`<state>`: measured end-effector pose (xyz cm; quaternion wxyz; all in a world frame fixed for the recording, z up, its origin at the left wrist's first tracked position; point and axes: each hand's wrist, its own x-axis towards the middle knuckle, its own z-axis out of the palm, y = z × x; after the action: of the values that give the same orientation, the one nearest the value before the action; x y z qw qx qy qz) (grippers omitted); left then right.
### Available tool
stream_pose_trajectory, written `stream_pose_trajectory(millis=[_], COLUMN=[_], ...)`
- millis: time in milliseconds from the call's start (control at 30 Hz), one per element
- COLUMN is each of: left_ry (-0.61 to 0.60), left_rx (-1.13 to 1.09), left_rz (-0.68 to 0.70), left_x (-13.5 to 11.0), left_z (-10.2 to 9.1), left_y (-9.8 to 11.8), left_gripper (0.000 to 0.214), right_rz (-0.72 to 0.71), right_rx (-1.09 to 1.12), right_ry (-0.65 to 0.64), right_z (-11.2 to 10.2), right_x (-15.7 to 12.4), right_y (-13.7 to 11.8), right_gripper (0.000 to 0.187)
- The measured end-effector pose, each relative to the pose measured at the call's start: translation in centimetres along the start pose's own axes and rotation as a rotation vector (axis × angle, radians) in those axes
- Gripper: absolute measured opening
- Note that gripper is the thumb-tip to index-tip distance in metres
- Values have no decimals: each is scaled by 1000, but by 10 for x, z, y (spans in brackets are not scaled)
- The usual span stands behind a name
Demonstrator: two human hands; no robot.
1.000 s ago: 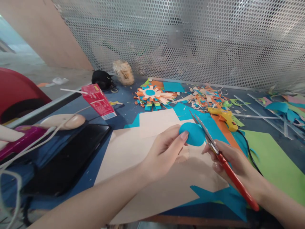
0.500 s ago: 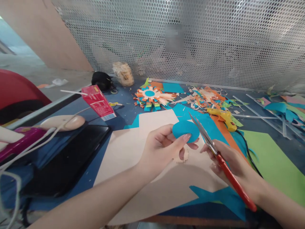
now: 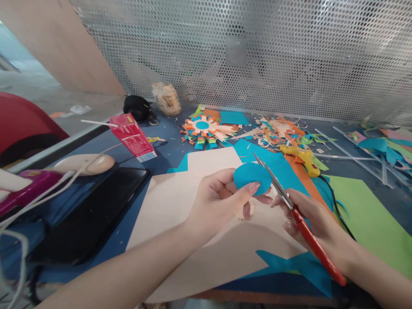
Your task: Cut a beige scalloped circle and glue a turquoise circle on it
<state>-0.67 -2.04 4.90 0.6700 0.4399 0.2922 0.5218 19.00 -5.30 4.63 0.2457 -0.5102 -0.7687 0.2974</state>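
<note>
Cream paper lies below the red-handled scissors, clamped in the right hand; they would likely trim best kept steady while the left hand slowly turned the blue circle, pinched between thumb and fingers at four o'clock from the view's centre, past the blades at the circle's three o'clock. Some left fingers are hidden behind the circle, and whether the blades are parted or touch its rim is hard to tell
</note>
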Motion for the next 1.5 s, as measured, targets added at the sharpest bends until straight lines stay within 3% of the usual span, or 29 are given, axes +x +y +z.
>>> stream_pose_trajectory(millis=[533,900,1500], left_ry=[0,-31,4], left_rx=[28,-68,17], left_rz=[8,22,40], left_x=[-2,-1,2], left_z=[-2,-4,-3], left_y=[-1,-1,5], left_gripper=[12,8,13], right_rz=[37,48,25], right_rx=[-19,-22,-55], right_ry=[-3,6,23], right_z=[0,0,1], right_x=[0,-2,0], right_y=[1,4,4], right_gripper=[29,26,28])
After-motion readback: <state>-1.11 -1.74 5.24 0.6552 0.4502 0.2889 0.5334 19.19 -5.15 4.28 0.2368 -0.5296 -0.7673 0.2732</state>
